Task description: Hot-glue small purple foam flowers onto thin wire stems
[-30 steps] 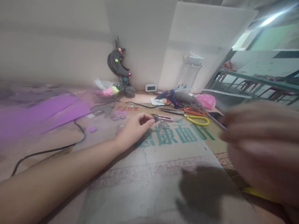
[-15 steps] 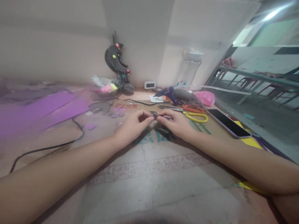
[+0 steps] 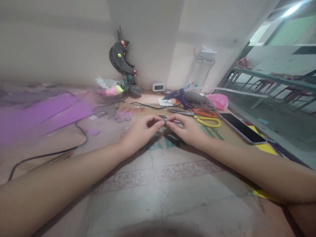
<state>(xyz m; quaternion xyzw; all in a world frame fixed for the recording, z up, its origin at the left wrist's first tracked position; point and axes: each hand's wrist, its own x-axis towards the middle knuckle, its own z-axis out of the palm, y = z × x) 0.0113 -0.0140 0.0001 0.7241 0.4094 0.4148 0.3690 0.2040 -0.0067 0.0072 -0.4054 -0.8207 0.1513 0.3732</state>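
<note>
My left hand and my right hand meet over the cardboard, thumbs and forefingers pinched tip to tip. Between the fingertips is a small grey piece, now almost wholly covered by them; its kind does not show. Just behind my hands lie scissors with yellow handles and another pair with orange handles. Beyond those is a blue glue gun with a clear glue stick trailing from its back, beside a bundle of grey yarn. Small purple cutouts lie behind my left hand.
Purple sheets and a black cord are on the left. Against the wall stand a dark crescent ornament, a small digital clock and a clear bottle. A phone and pink plastic lie at right.
The fingertips have drawn slightly closer together, and the grey piece between them shows less than before. The view has shifted slightly; the tools have not been moved.
</note>
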